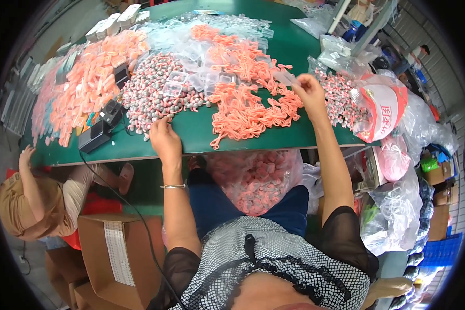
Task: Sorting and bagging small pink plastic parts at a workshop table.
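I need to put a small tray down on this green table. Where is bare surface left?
Bare green table runs along the near edge: between the left hand and the orange cords, and left of that hand toward the black boxes. A strip at the far edge also looks free. The middle is crowded with grey-pink pieces, clear cases and cords; the right hand holds a clear piece there.

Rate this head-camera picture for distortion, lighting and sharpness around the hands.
Head view: strong fisheye, the green table edge bows and black corners ring the frame; light is even and soft, no harsh shadows; mild glare on clear plastic cases; left hand and right hand reasonably sharp, the rim softer.
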The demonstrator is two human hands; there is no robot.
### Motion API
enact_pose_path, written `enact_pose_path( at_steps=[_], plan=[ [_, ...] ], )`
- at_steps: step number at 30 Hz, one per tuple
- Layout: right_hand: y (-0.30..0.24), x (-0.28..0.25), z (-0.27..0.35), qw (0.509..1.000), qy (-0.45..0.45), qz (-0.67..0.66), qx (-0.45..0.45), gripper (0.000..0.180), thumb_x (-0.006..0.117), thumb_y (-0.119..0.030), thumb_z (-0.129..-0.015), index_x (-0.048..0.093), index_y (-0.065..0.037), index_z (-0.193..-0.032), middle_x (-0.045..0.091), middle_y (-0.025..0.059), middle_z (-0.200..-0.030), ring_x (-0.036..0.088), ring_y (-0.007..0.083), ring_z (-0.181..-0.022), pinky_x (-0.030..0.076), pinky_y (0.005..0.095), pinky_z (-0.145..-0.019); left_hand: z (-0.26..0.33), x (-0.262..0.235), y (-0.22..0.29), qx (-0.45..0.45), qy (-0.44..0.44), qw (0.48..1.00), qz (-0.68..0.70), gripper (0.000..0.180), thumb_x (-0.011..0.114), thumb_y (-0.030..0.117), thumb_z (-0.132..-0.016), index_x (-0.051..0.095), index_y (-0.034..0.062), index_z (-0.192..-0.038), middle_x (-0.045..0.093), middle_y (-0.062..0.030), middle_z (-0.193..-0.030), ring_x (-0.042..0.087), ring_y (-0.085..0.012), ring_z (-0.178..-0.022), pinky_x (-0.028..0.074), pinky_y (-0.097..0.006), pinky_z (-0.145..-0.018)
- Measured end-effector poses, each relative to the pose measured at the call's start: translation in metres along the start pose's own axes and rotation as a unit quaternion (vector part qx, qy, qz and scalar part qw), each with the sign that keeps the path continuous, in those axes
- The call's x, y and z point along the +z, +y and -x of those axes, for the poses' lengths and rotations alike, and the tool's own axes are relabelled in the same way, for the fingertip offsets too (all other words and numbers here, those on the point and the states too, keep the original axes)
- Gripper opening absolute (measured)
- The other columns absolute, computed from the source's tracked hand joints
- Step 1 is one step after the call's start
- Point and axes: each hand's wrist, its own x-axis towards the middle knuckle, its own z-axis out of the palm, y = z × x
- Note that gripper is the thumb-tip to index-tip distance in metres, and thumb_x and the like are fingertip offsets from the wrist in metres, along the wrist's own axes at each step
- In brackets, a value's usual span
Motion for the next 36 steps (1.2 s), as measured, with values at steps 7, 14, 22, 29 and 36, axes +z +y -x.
enact_pose_path(
  at_steps=[7,14,22,29,36],
  plan=[
    [-0.029,-0.06,0.12,0.907,-0.01,0.385,-0.172,0.019,0.066,0.007,-0.072,0.059,-0.002,-0.087,0.061,0.0139,-0.094,0.062,0.0334,-0.092,0.051,0.0388,-0.078,-0.007,-0.006,-0.01,0.027,-0.031,0.998,-0.038,0.015,0.062,-0.002,-0.081,0.067,0.0033,-0.094,0.063,-0.0143,-0.095,0.06,-0.0328,-0.089,0.048,-0.042,-0.08],
    [-0.025,-0.064,0.139,0.908,-0.051,0.396,-0.127,0.023,0.057,0.011,-0.073,0.06,-0.003,-0.091,0.061,0.0132,-0.098,0.061,0.0335,-0.092,0.05,0.0411,-0.08,-0.004,-0.005,-0.004,0.049,-0.055,0.996,-0.042,0.013,0.062,0.001,-0.083,0.069,0.0059,-0.093,0.064,-0.0125,-0.097,0.061,-0.0331,-0.09,0.05,-0.04,-0.078],
    [0.0,-0.094,0.122,0.868,0.123,0.474,-0.08,0.018,0.059,0.001,-0.079,0.064,-0.006,-0.095,0.065,0.0126,-0.097,0.062,0.0323,-0.092,0.05,0.043,-0.077,0.007,-0.001,0.065,-0.171,-0.184,0.877,0.41,0.015,0.066,0.006,-0.09,0.069,-0.0021,-0.103,0.069,-0.0029,-0.092,0.061,-0.006,-0.083,0.049,-0.022,-0.074],
    [0.027,-0.105,0.1,0.788,0.089,0.608,0.026,0.017,0.069,-0.015,-0.079,0.067,-0.012,-0.095,0.065,0.0075,-0.091,0.063,0.0286,-0.09,0.05,0.0447,-0.074,0.047,0.032,0.181,-0.17,-0.355,0.715,0.578,0.016,0.067,0.003,-0.088,0.068,0.0004,-0.104,0.067,-0.001,-0.094,0.061,-0.0073,-0.087,0.049,-0.021,-0.076],
    [0.019,-0.094,0.099,0.807,0.107,0.579,-0.028,0.021,0.068,-0.011,-0.078,0.068,-0.012,-0.1,0.066,0.006,-0.092,0.063,0.0275,-0.091,0.048,0.0434,-0.074,0.073,0.086,0.227,-0.068,-0.386,0.802,0.45,0.014,0.069,0.003,-0.085,0.069,-0.0013,-0.098,0.067,-0.0028,-0.084,0.061,-0.0077,-0.074,0.049,-0.023,-0.065]
  ],
)
